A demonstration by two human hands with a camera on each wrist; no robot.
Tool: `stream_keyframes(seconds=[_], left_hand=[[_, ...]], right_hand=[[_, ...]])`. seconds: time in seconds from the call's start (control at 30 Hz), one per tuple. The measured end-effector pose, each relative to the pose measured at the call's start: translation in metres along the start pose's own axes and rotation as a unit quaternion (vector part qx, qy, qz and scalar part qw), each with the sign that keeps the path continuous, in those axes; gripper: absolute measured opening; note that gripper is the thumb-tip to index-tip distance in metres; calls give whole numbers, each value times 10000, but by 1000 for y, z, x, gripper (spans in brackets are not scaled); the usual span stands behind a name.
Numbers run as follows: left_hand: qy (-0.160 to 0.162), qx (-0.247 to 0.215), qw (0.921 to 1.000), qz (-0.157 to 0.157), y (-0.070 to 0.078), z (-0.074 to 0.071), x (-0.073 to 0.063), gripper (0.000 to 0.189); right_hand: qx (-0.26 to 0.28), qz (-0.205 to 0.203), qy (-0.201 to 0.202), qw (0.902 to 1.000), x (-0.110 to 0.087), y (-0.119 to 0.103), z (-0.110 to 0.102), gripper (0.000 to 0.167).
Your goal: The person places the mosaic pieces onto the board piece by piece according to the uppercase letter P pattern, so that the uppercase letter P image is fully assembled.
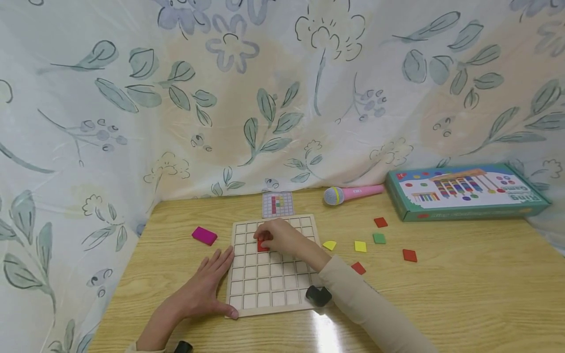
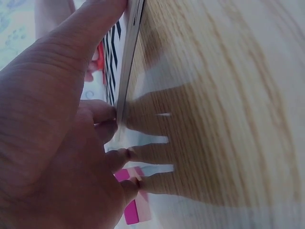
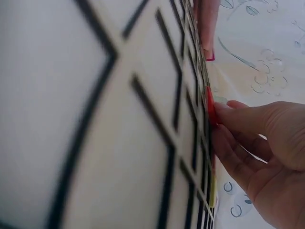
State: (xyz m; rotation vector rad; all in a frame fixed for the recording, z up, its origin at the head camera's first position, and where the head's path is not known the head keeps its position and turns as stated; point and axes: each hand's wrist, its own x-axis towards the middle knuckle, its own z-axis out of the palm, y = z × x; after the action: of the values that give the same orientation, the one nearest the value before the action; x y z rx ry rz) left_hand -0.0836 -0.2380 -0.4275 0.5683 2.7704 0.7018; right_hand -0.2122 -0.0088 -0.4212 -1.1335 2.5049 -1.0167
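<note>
Your right hand [image 1: 282, 238] pinches the red tile [image 1: 261, 246] at the grid board's [image 1: 264, 285] far-left part; whether it lies flat cannot fairly be told behind the fingers. Your left hand [image 1: 204, 288], fingers extended, rests along the board's left edge, farther from the tile. Your right forearm [image 1: 314, 255] crosses the grid; a magenta block [image 1: 205, 236] lies left, a green tile [image 1: 379, 238] right on the tabletop [image 1: 463, 284].

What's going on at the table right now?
A person's right hand holds a red piece at the wooden grid board, while the left hand rests against the board's left edge. Loose red squares, a green square and two yellow pieces lie to the board's right. A pattern card lies just beyond it.
</note>
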Motion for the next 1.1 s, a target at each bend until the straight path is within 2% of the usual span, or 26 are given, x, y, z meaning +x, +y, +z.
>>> stream_keyframes(seconds=[0.27,0.53,0.87,1.1], left_hand=[[-21,-40,10000,-21,0,1,0,133],[0,2,10000,-13,0,0,0,134],[6,40,10000,-32,1,-1,0,134],[25,56,10000,2,0,0,0,134]], right_hand=[[77,-57,-138,9999,-6,-3,-6,17],[164,-87,-73,9998,-28,5,-32,20],[-120,313,386,9987,-76,37,-78,22],[-346,458,859,9946,-113,79,-112,24]])
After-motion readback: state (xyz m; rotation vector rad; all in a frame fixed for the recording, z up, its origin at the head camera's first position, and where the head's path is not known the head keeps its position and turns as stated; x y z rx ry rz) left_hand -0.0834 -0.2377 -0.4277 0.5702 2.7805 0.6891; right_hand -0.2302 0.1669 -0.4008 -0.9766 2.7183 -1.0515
